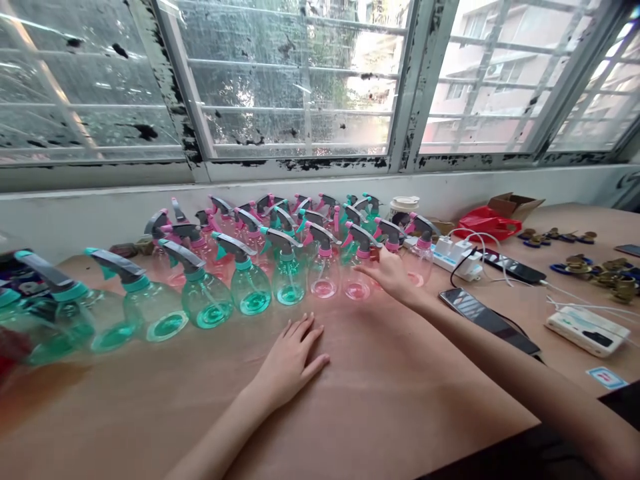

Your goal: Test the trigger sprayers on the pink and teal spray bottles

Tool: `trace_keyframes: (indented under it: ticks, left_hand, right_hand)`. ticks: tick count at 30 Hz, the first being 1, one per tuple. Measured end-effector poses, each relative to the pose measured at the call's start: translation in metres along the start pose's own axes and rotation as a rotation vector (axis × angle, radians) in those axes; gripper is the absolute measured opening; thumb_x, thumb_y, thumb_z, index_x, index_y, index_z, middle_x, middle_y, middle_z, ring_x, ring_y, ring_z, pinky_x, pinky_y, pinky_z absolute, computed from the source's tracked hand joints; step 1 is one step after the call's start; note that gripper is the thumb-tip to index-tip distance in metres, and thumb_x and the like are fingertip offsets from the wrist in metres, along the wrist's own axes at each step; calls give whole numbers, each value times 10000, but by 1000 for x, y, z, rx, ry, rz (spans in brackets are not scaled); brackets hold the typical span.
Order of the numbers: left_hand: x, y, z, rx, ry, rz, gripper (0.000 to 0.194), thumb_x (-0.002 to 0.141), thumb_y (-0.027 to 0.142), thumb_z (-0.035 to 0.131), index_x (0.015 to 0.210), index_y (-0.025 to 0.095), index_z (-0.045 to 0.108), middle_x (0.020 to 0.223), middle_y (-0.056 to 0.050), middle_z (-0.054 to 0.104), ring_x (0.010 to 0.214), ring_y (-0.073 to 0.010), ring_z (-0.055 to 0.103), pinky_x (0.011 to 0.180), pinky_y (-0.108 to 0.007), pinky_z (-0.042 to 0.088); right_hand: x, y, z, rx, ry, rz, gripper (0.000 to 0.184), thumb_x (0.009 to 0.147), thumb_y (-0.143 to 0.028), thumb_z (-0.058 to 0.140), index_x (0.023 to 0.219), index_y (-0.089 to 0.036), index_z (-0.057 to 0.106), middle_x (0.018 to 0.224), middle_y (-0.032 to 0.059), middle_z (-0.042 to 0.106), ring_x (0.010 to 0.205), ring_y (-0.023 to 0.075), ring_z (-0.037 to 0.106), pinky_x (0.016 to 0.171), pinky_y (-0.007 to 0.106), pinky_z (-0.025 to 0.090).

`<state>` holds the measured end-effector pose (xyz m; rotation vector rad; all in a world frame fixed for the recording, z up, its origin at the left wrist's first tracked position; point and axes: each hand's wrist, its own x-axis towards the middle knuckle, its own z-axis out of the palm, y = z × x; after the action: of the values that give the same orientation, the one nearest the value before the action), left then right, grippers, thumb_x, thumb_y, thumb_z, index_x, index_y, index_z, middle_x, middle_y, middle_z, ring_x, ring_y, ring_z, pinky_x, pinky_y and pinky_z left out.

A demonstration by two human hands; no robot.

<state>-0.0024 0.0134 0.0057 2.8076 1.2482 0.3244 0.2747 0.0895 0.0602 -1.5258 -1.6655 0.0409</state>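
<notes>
My left hand (pixel 290 363) lies flat on the brown tabletop with its fingers spread, in front of the row of bottles. My right hand (pixel 393 270) reaches in from the right, its thumb across a clear pink spray bottle (pixel 357 289) with a teal and grey trigger head. Its other fingers are partly hidden, and they seem closed around that bottle's side. Just behind this hand rises a pink and grey trigger head (pixel 390 230). To the left stand a pink spray bottle (pixel 323 283) and several green spray bottles (pixel 251 293), all upright.
More spray bottles (pixel 247 223) crowd behind, near the windowsill. On the right lie a white power strip (pixel 457 260) with cables, phones (pixel 487 323), a white box-shaped device (pixel 587 330), a red plastic bag (pixel 487 223) and several brass-coloured parts (pixel 575 263).
</notes>
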Motion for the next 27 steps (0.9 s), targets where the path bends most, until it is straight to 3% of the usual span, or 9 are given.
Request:
trace_keyframes:
  ticks: [9, 15, 21, 27]
  left_hand:
    - [0, -7, 5, 15, 31, 25, 492, 987, 490, 481, 1386, 204, 514, 1518, -127, 415, 1389, -304, 391, 1125, -501, 327]
    - [0, -8, 4, 23, 10, 21, 507, 996, 503, 452, 1399, 201, 502, 1523, -124, 408, 1397, -304, 378, 1129, -508, 320]
    - [0, -7, 2, 9, 12, 23, 505, 998, 514, 436, 1401, 216, 497, 1533, -113, 393, 1405, -297, 364, 1138, -517, 303]
    - [0, -7, 2, 11, -3, 18, 509, 997, 502, 444, 1403, 199, 500, 1534, -125, 388, 1403, -314, 365, 1127, -541, 314]
  right_hand:
    - [3, 5, 13, 105, 55, -10, 492, 781, -402, 745, 1151, -139, 555, 1132, 189, 689, 1058, 329, 670, 872, 449, 530]
    - [-18, 9, 0, 145, 18, 31, 519, 804, -375, 724, 1231, -143, 541, 1229, 181, 651, 1111, 302, 648, 920, 453, 540]
    - [-37, 24, -27, 118, -75, 73, 330, 848, -353, 662, 1121, -171, 624, 1076, 124, 722, 968, 262, 702, 838, 412, 574]
    - [-34, 37, -47, 41, -104, 125, 226, 859, -380, 631, 918, -168, 682, 915, 98, 749, 804, 233, 722, 714, 343, 575]
